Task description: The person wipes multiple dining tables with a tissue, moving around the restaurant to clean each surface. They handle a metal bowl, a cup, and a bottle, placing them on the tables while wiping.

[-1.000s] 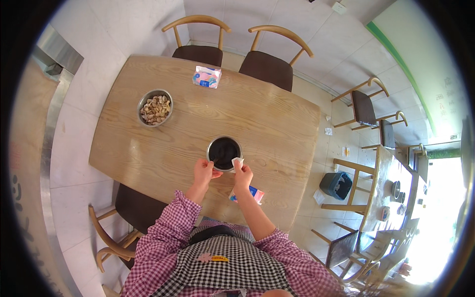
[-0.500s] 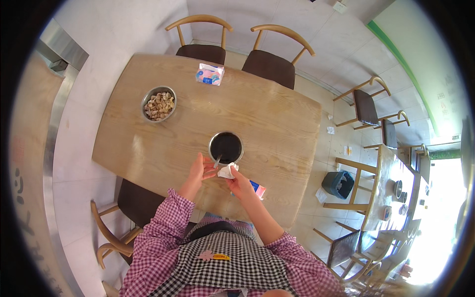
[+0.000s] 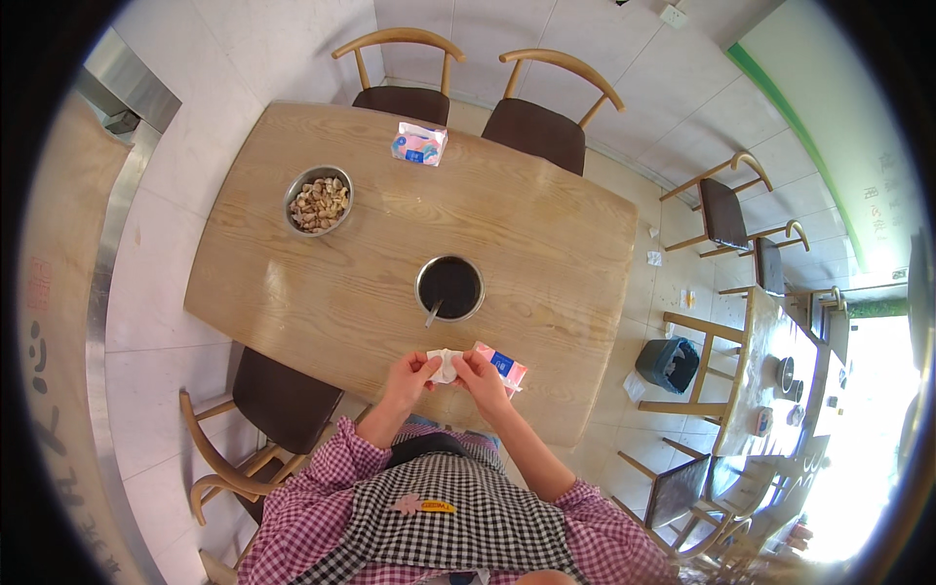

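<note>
Both hands pinch one crumpled white tissue (image 3: pixel 444 367) near the table's front edge. My left hand (image 3: pixel 408 378) grips its left side and my right hand (image 3: pixel 478 376) its right. Just beyond them stands a round metal bowl (image 3: pixel 480 302) of dark liquid (image 3: pixel 448 281). A spoon handle (image 3: pixel 433 314) leans out over the bowl's near rim. Beside my right hand lies a pink, white and blue tissue pack (image 3: pixel 502 365), partly covered by that hand.
A metal bowl of pale brown chunks (image 3: pixel 320 201) stands at the table's far left. A second tissue pack (image 3: pixel 420 143) lies by the far edge. Chairs (image 3: pixel 534 132) line the wooden table (image 3: pixel 546 253). A lined bin (image 3: pixel 667 365) and litter are on the floor at right.
My hands have drawn back from the bowl toward me with the tissue. My left hand, earlier open beside the spoon handle, now also grips the tissue.
</note>
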